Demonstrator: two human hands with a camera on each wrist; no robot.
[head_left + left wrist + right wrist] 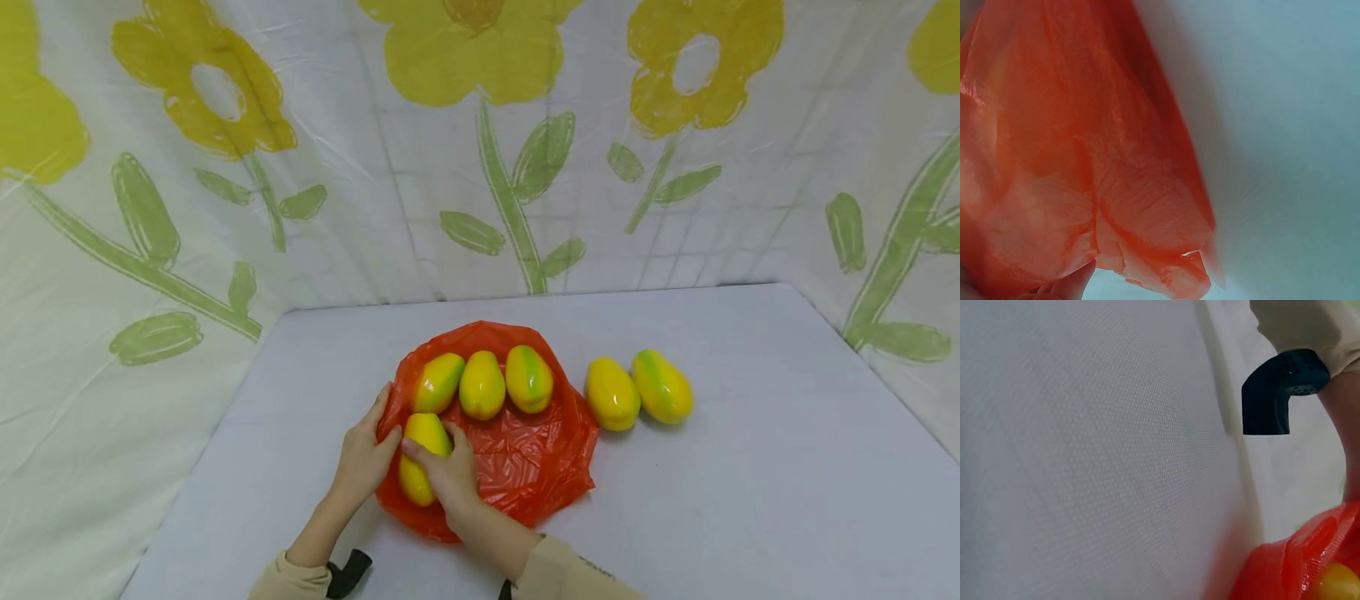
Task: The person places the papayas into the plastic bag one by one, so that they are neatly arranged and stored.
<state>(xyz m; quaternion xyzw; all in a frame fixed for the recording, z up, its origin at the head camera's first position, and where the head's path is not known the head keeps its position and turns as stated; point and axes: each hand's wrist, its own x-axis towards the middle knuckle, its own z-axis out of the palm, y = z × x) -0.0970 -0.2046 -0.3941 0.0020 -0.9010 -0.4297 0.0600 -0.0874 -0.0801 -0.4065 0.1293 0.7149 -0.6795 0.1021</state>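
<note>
A red plastic bag (517, 454) lies spread on the table with its mouth open upward. My left hand (363, 458) grips the bag's left edge. Down at the bottom of the left wrist view, the fingers (1072, 284) hold the thin red film. With thumb and fingers round it, my right hand (453, 475) holds a glossy yellow fruit (417, 479) with a green streak, inside the bag's left part. Behind it in the bag sit three similar fruits, a left one (438, 383), a middle one (482, 385) and a right one (529, 380).
Two more yellow fruits, one nearer the bag (612, 394) and one farther right (663, 387), lie side by side on the white table (750, 500). A curtain (360, 208) printed with flowers hangs behind. Black wrist mounts (349, 573) show at the sleeves.
</note>
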